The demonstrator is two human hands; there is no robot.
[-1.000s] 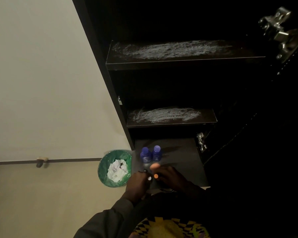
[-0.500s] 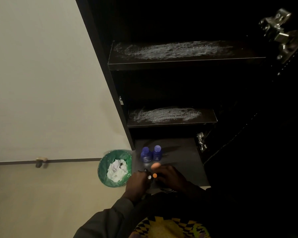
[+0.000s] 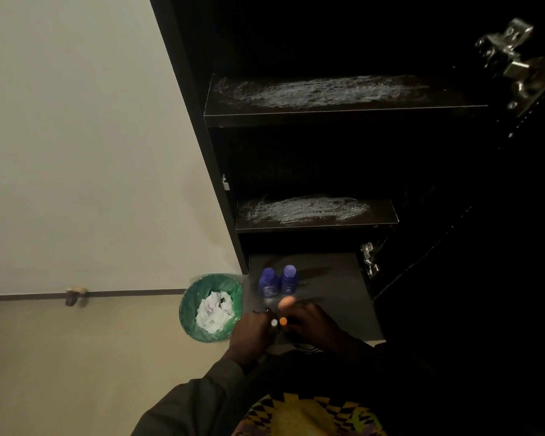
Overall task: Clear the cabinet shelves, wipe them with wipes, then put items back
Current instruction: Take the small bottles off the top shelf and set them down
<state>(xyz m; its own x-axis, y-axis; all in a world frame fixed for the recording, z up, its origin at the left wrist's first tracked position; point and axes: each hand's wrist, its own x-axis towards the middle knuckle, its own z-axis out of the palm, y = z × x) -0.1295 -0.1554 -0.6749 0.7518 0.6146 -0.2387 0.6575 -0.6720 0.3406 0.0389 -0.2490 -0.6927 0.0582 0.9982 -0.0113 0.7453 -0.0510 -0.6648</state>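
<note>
Two blue bottles (image 3: 278,282) stand upright side by side, caps up, near the front left corner of the dark bottom shelf (image 3: 331,278). Just in front of them, the left hand (image 3: 252,333) and right hand (image 3: 312,324) meet, fingers curled around small dark items with a white and an orange tip; what these are, I cannot tell. A green bin (image 3: 189,309) of crumpled wipes stands left of the shelf.
</note>
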